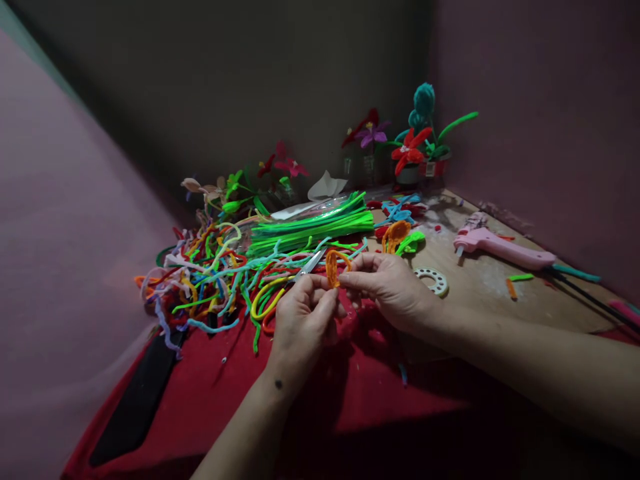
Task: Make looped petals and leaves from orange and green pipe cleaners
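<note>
An orange pipe-cleaner loop [333, 267] stands up between my two hands near the middle of the view. My left hand [307, 313] pinches its lower end between thumb and fingers. From the right, my right hand [387, 287] has its thumb and fingertips closed on the side of the same piece. Just behind my left hand, the scissors [309, 265] lie with their blades pointing up and right. An orange shaped piece [396, 235] and a bright green one [411, 244] rest beyond my right hand.
A pile of mixed pipe cleaners [205, 267] spreads at left, with a green bundle [315, 225] behind. A pink glue gun [505, 248] lies on the board at right, near a white perforated disc [434, 282]. Pipe-cleaner flowers [411, 151] stand at the back. A black object [137, 400] lies front left.
</note>
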Demonstrator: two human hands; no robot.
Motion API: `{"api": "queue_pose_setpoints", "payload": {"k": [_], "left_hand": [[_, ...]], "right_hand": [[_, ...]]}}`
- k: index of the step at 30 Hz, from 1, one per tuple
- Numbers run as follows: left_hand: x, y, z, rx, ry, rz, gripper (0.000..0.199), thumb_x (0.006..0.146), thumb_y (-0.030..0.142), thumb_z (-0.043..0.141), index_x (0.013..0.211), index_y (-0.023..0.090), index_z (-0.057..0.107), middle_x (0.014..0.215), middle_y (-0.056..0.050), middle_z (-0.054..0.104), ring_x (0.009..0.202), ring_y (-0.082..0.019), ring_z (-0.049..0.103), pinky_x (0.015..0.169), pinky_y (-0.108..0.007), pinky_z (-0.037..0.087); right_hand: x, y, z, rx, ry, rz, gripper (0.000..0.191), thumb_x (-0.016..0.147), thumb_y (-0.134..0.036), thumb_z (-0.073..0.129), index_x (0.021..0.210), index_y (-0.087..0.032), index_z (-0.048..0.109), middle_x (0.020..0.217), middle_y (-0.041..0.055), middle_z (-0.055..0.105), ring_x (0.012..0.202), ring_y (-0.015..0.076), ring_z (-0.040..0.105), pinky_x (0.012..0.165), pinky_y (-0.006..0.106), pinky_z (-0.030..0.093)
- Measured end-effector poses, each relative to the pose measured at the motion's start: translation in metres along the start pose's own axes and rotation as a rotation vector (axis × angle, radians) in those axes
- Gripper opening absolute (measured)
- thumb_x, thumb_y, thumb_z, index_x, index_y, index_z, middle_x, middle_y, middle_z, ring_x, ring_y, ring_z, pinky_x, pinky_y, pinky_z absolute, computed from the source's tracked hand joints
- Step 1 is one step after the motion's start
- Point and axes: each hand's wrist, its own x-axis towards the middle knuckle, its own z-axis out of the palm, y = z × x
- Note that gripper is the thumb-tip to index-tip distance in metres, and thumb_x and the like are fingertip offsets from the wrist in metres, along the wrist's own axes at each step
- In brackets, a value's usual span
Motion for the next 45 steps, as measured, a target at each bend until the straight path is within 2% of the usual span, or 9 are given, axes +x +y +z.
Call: {"api": "queue_pose_setpoints", "payload": {"k": [11, 17, 24, 28, 33, 37, 39, 42, 45], "left_hand": [[-0.002, -0.005, -0.001, 0.000, -0.016, 0.018, 0.012, 0.077, 0.027, 0.055, 0.079, 0.018, 0.046, 0.055, 0.004, 0.058, 0.032, -0.006, 0.045, 0.032, -0.016, 0.033], [-0.004, -0.006, 0.000, 0.037, -0.022, 0.044, 0.012, 0.077, 0.028, 0.055, 0.081, 0.018, 0.049, 0.056, 0.004, 0.058, 0.035, -0.006, 0.046, 0.034, -0.016, 0.036], [-0.002, -0.004, -0.002, -0.046, -0.039, -0.016, 0.014, 0.076, 0.028, 0.055, 0.081, 0.018, 0.046, 0.053, 0.005, 0.058, 0.030, -0.007, 0.044, 0.030, -0.017, 0.034], [-0.001, -0.003, -0.001, -0.052, -0.052, -0.043, 0.016, 0.074, 0.028, 0.057, 0.079, 0.018, 0.047, 0.052, 0.005, 0.058, 0.029, -0.006, 0.044, 0.030, -0.016, 0.033], [-0.002, -0.003, 0.001, -0.032, -0.055, -0.039, 0.014, 0.075, 0.027, 0.056, 0.080, 0.019, 0.046, 0.053, 0.006, 0.057, 0.029, -0.006, 0.044, 0.030, -0.015, 0.033], [-0.003, -0.007, 0.000, 0.049, -0.060, 0.040, 0.011, 0.078, 0.026, 0.052, 0.086, 0.019, 0.048, 0.054, 0.006, 0.055, 0.032, -0.007, 0.046, 0.032, -0.017, 0.036], [-0.004, -0.010, 0.000, 0.116, -0.053, 0.087, 0.011, 0.079, 0.025, 0.051, 0.088, 0.020, 0.049, 0.055, 0.006, 0.056, 0.034, -0.007, 0.048, 0.034, -0.017, 0.038], [-0.005, -0.013, 0.000, 0.162, -0.063, 0.103, 0.011, 0.079, 0.024, 0.050, 0.089, 0.020, 0.048, 0.058, 0.005, 0.057, 0.036, -0.008, 0.051, 0.036, -0.018, 0.039], [-0.004, -0.015, -0.001, 0.133, -0.078, 0.089, 0.010, 0.080, 0.025, 0.049, 0.089, 0.021, 0.047, 0.058, 0.005, 0.058, 0.035, -0.009, 0.051, 0.035, -0.019, 0.039]], "right_hand": [[-0.005, -0.005, 0.005, -0.120, 0.023, -0.023, 0.018, 0.070, -0.026, 0.065, 0.063, -0.015, 0.052, 0.054, -0.0035, 0.054, 0.046, 0.0081, 0.050, 0.048, 0.023, 0.039], [-0.009, -0.008, 0.006, -0.336, 0.064, -0.074, 0.014, 0.069, -0.020, 0.065, 0.060, -0.015, 0.055, 0.056, -0.0029, 0.053, 0.051, 0.0077, 0.047, 0.049, 0.022, 0.037], [-0.008, -0.014, 0.006, -0.198, 0.024, -0.052, 0.015, 0.071, -0.021, 0.063, 0.061, -0.015, 0.053, 0.053, -0.0033, 0.052, 0.048, 0.0083, 0.049, 0.050, 0.023, 0.039], [-0.008, -0.012, 0.005, -0.196, 0.013, -0.042, 0.014, 0.071, -0.021, 0.063, 0.063, -0.015, 0.053, 0.053, -0.0030, 0.053, 0.047, 0.0087, 0.050, 0.049, 0.023, 0.039], [-0.010, -0.012, 0.006, -0.388, 0.064, -0.119, 0.012, 0.070, -0.018, 0.062, 0.062, -0.016, 0.054, 0.056, -0.0029, 0.053, 0.051, 0.0084, 0.048, 0.050, 0.023, 0.038], [-0.011, -0.015, 0.008, -0.555, 0.082, -0.211, 0.013, 0.069, -0.013, 0.062, 0.058, -0.016, 0.055, 0.055, -0.0032, 0.052, 0.052, 0.0082, 0.045, 0.051, 0.023, 0.036], [-0.010, -0.015, 0.008, -0.564, 0.077, -0.189, 0.014, 0.068, -0.013, 0.062, 0.056, -0.015, 0.055, 0.054, -0.0032, 0.052, 0.051, 0.0081, 0.044, 0.050, 0.023, 0.035], [-0.007, -0.013, 0.006, -0.513, 0.047, -0.058, 0.015, 0.066, -0.015, 0.063, 0.054, -0.015, 0.054, 0.051, -0.0033, 0.050, 0.048, 0.0078, 0.043, 0.047, 0.022, 0.033], [-0.004, -0.013, 0.002, -0.421, -0.034, 0.066, 0.012, 0.066, -0.019, 0.064, 0.057, -0.014, 0.057, 0.051, -0.0026, 0.051, 0.046, 0.0078, 0.044, 0.045, 0.022, 0.031]]}}
